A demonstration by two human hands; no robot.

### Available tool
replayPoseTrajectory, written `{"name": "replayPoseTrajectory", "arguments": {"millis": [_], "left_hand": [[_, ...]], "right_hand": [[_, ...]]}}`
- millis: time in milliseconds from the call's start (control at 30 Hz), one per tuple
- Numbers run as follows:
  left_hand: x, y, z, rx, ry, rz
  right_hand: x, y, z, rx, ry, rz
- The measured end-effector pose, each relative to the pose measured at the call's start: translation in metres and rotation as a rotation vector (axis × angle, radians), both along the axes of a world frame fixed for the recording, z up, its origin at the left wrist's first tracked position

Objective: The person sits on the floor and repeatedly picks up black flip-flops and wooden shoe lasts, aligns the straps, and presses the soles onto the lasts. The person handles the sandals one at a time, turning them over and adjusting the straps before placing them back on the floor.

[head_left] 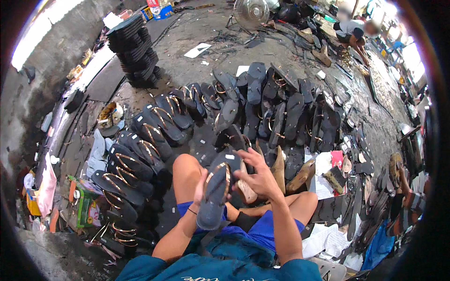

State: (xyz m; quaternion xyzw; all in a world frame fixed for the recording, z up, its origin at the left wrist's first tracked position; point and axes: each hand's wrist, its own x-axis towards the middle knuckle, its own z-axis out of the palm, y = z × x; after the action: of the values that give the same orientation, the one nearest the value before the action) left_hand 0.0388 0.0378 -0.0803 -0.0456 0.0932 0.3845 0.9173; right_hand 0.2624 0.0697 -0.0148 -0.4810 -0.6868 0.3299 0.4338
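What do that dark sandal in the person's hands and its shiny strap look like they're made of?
The sandal, held by the left hand with the right hand at its top, looks like matte dark grey rubber or foam: dull and flat. Its strap looks like glossy gold-coloured plastic or faux leather, since it glints; which one I cannot tell.

Green carton [86, 206] seen lower left (orange trim); blue-yellow box [161, 11] top centre; red packet [336, 158] right.
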Motion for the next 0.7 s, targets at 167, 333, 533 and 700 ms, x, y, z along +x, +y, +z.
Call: {"name": "replayPoseTrajectory", "arguments": {"millis": [167,333,533,700], "left_hand": [[0.014,0.0,0.024,0.258,0.3,-0.148],[-0.014,0.038,0.013,0.264,0.813,0.011],[-0.027,0.177,0.002,0.261,0.985,0.298],[-0.085,0.28,-0.013,0.313,0.887,0.414]], "right_hand": [[0.022,0.083,-0.032,-0.125,-0.148,0.135],[0.034,0.19,-0.055,-0.342,-0.651,-0.067],[0.059,0.291,-0.156,-0.167,-1.219,-0.203],[0.052,0.302,-0.149,-0.065,-1.212,-0.151]]}}
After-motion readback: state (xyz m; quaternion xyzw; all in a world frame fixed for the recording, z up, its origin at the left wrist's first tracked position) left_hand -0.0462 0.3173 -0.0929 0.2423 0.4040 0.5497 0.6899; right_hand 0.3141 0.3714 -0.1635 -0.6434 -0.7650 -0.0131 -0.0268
